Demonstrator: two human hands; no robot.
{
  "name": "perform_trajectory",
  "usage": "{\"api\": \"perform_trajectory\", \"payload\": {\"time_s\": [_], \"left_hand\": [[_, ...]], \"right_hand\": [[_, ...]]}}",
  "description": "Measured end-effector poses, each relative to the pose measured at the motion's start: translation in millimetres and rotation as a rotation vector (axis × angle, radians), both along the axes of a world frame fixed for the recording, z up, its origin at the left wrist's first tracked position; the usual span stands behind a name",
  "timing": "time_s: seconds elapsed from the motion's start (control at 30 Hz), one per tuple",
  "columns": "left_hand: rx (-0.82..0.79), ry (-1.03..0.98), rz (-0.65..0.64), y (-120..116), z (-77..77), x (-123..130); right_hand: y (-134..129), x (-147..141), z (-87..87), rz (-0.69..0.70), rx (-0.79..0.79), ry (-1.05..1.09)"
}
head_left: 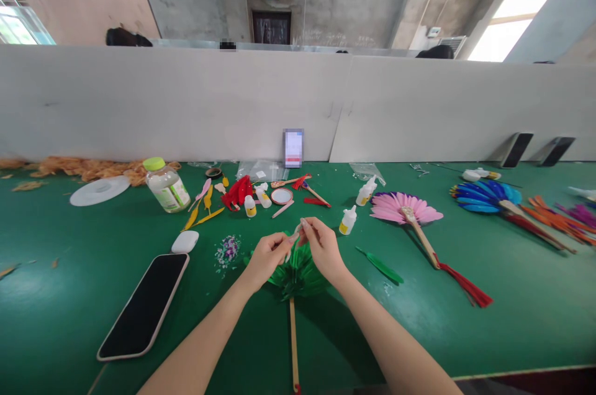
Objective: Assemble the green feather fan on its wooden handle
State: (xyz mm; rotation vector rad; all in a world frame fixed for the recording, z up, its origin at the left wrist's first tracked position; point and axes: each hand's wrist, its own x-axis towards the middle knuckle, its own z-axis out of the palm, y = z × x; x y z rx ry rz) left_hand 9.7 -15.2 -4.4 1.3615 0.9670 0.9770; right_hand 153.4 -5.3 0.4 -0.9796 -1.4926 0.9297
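My left hand (266, 259) and my right hand (323, 247) meet in front of me, fingertips pinched together. Between them is a small whitish piece (296, 231), too small and partly covered to name. Right below lies a green feather fan (298, 277), its upper part partly hidden by my hands. Its wooden handle (293, 339) points toward me. A loose green feather (382, 267) rests to the right of my right hand. Left of my left hand is a little heap of purple and white bits (229, 249).
White glue bottles (347, 221) stand beyond my hands. A pink feather fan (405, 207) and a blue one (487, 196) lie to the right. Leftward are a phone (145, 308), a white case (185, 241) and a lidded jar (167, 187). A white partition (186, 103) borders the green table's back.
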Motion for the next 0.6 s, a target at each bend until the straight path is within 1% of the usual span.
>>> {"api": "perform_trajectory", "payload": {"time_s": [0.23, 0.3, 0.47, 0.6], "left_hand": [[0.013, 0.027, 0.009, -0.2, 1.1, 0.7], [0.010, 0.027, 0.010, -0.4, 1.0, 0.8], [0.019, 0.061, 0.020, -1.3, 1.5, 0.6], [0.096, 0.210, 0.075, -3.1, 4.8, 2.0]], "right_hand": [[-0.1, 0.8, 0.0, -0.043, 0.026, -0.045], [0.9, 1.9, 0.4, -0.018, 0.008, -0.023], [1.3, 5.6, 4.7, 0.120, -0.049, 0.069], [1.7, 6.0, 5.2, 0.051, -0.045, 0.023]]}}
